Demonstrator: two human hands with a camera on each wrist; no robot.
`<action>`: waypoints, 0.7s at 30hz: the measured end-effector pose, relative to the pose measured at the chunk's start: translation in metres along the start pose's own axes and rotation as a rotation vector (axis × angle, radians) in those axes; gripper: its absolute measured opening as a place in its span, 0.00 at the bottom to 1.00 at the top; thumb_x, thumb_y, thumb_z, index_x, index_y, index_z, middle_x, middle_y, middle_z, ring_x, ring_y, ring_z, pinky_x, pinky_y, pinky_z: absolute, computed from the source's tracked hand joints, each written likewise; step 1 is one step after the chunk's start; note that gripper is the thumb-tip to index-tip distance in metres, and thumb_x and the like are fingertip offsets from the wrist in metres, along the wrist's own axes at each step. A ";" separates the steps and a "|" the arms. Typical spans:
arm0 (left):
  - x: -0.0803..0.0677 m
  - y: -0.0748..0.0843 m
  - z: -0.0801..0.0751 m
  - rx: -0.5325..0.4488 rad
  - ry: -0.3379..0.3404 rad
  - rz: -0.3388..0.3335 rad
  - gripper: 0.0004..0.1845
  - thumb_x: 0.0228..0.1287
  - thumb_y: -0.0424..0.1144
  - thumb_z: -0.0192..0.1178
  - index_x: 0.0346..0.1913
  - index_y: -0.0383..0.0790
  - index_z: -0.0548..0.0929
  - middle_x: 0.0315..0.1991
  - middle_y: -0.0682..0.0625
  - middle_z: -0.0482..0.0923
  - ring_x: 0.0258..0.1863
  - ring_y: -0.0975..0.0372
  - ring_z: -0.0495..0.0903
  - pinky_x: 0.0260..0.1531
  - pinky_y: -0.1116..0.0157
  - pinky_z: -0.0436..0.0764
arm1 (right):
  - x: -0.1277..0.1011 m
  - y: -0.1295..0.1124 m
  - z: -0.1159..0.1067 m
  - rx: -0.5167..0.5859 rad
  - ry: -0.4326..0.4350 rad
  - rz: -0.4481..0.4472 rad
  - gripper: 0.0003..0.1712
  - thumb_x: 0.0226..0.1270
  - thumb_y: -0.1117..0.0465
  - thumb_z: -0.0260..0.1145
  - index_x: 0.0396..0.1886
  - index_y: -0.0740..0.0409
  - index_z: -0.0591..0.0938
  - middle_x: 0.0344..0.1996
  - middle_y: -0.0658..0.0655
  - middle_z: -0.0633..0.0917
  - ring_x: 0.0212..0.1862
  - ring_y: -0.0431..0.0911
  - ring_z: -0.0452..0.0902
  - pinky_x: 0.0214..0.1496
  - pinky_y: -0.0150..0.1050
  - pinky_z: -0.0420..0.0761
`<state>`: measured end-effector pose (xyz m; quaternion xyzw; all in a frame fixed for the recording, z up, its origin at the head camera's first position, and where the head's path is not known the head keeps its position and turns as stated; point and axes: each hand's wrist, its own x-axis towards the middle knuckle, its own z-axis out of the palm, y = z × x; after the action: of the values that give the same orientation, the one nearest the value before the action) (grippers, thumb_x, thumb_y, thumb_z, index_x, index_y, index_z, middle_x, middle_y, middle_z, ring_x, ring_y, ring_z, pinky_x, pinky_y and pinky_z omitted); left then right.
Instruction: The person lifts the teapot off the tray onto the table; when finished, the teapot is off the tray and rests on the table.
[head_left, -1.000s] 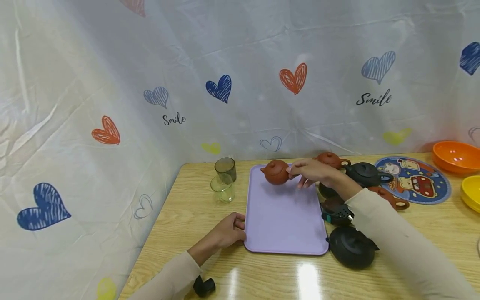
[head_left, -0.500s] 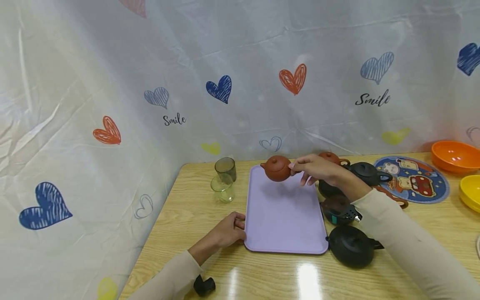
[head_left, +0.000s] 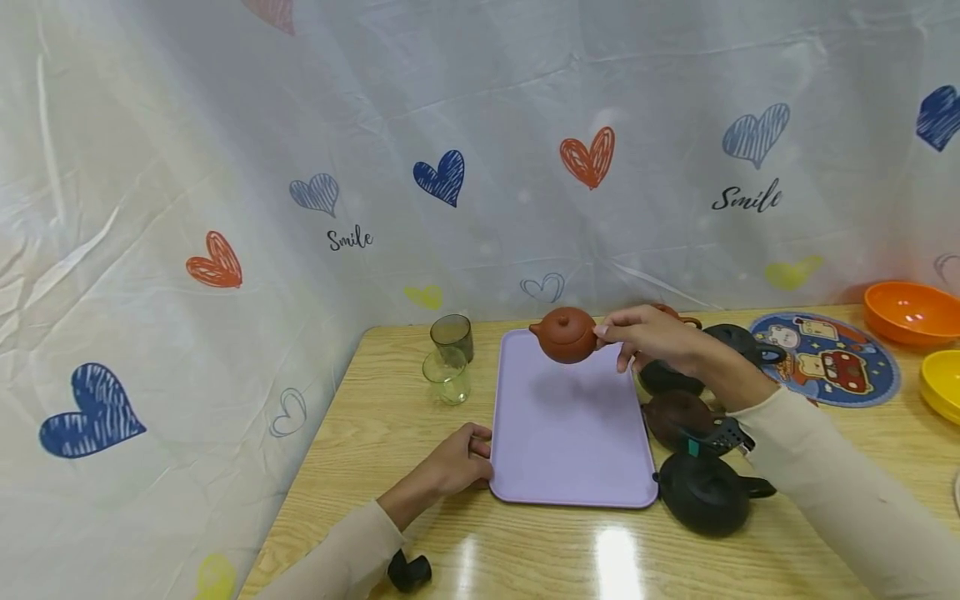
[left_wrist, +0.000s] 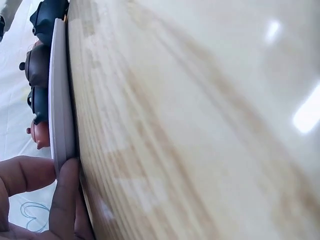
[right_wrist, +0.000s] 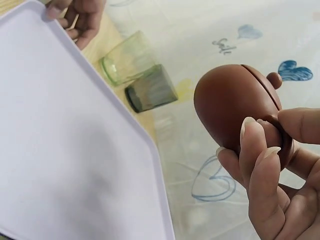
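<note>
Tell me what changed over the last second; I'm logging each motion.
The right hand, holding the brown teapot by its handle, lifted it off the lavender tray and carried it slightly rightward. The left hand kept holding the tray's left edge; the glasses stayed put.

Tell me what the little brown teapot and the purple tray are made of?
The teapot in the right hand looks like unglazed reddish-brown clay: its skin is matte, with no shine. The tray, steadied by the left hand, looks like plastic: flat even lilac colour, thin rounded rim, smooth dull surface. I can't be certain of either.
</note>
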<state>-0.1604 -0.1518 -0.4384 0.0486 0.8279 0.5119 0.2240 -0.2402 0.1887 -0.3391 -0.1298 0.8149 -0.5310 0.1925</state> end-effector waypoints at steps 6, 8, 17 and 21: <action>-0.001 -0.001 -0.001 -0.013 -0.003 0.009 0.33 0.53 0.25 0.61 0.65 0.26 0.66 0.47 0.39 0.73 0.40 0.57 0.78 0.40 0.59 0.87 | -0.013 0.001 -0.007 0.003 0.008 -0.010 0.23 0.77 0.49 0.57 0.51 0.66 0.81 0.47 0.60 0.82 0.29 0.46 0.81 0.31 0.39 0.82; -0.001 -0.001 -0.001 -0.015 -0.006 0.008 0.33 0.53 0.25 0.61 0.65 0.26 0.66 0.46 0.39 0.72 0.40 0.57 0.77 0.40 0.59 0.87 | -0.018 0.003 -0.009 0.007 0.002 -0.021 0.22 0.77 0.49 0.57 0.49 0.66 0.81 0.47 0.60 0.80 0.30 0.48 0.82 0.30 0.39 0.82; 0.001 -0.002 -0.001 0.006 -0.012 0.002 0.33 0.53 0.26 0.62 0.65 0.27 0.67 0.47 0.40 0.73 0.41 0.57 0.78 0.41 0.62 0.86 | -0.039 0.010 -0.016 0.014 0.018 -0.010 0.21 0.77 0.48 0.56 0.48 0.64 0.79 0.46 0.62 0.75 0.30 0.48 0.80 0.32 0.41 0.83; 0.002 -0.003 -0.001 -0.003 -0.018 0.003 0.34 0.52 0.26 0.62 0.65 0.26 0.66 0.47 0.39 0.73 0.40 0.57 0.78 0.41 0.61 0.87 | -0.048 0.011 -0.018 0.000 0.028 -0.019 0.23 0.78 0.48 0.55 0.50 0.66 0.78 0.45 0.61 0.77 0.31 0.48 0.80 0.34 0.43 0.83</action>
<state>-0.1618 -0.1533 -0.4408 0.0541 0.8250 0.5132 0.2306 -0.2058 0.2272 -0.3345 -0.1299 0.8163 -0.5346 0.1760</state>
